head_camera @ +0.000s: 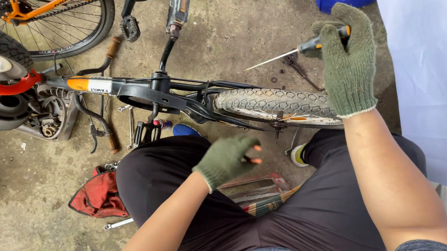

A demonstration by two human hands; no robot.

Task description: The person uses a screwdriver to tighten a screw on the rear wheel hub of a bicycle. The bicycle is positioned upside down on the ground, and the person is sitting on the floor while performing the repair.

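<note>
While the right hand [349,63], in a knitted green glove, gripped a screwdriver [301,48] raised at far right, the left hand [228,158] hovered loosely curled, holding nothing, over the lap. Beyond lay a knobbly bicycle tyre [273,103] and black frame [150,88]; a red rag [98,194] and spanner [118,224] cluttered the concrete at near left.
</note>
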